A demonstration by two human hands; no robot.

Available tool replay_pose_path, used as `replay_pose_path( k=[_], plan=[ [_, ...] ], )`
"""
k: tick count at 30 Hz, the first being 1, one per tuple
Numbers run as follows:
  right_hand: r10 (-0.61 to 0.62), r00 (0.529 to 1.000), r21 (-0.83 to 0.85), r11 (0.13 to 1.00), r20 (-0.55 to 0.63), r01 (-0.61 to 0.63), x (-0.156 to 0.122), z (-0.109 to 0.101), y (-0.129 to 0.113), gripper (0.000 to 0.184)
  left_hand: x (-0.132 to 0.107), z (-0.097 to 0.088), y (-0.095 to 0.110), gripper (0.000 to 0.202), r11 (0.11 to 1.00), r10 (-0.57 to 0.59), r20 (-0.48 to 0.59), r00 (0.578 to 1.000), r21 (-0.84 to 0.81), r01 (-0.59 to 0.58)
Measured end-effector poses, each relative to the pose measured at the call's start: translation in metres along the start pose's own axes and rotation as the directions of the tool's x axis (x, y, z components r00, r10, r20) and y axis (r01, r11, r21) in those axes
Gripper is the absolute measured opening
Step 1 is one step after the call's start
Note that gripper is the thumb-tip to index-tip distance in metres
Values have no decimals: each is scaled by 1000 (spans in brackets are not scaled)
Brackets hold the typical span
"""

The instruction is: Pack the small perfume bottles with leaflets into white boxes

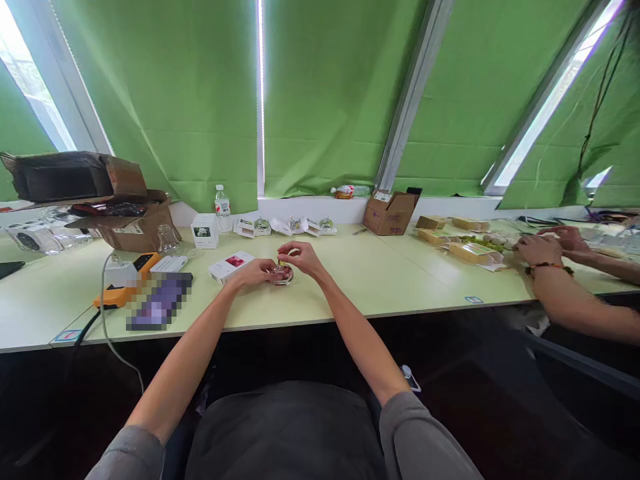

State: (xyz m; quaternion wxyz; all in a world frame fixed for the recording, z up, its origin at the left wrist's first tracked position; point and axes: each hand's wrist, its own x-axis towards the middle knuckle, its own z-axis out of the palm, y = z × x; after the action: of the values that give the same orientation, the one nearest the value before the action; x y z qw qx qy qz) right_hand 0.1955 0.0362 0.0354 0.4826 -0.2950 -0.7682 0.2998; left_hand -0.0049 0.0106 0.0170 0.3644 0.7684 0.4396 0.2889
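Observation:
A small round glass bottle with reddish contents and a gold-coloured neck stands on the table in front of me. My left hand is closed around its left side. Above it, my right hand pinches at the gold-coloured top, which the fingers partly hide. A white box with a red flower picture lies beside my left hand. Farther back, several clear-and-green items in white packaging lie in a row.
On the left are a phone, an orange power strip, a white box, a water bottle and stacked cartons. A cardboard box stands at the back. A co-worker's hands are near paper packages on the right.

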Motion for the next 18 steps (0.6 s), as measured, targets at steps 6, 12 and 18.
replay_pose_path(
  k=[6,12,18],
  plan=[
    [-25,1000,11,1000,-9,25,0,-1,2,26,0,-1,-1,39,1000,17,24,1000,-21,-16],
    [-15,1000,26,1000,-4,15,1,0,7,27,1,0,-1,41,999,26,16,1000,-42,-25],
    [24,1000,23,999,-5,-24,3,0,13,28,1,0,-2,43,1000,21,18,1000,-17,-21]
  ],
)
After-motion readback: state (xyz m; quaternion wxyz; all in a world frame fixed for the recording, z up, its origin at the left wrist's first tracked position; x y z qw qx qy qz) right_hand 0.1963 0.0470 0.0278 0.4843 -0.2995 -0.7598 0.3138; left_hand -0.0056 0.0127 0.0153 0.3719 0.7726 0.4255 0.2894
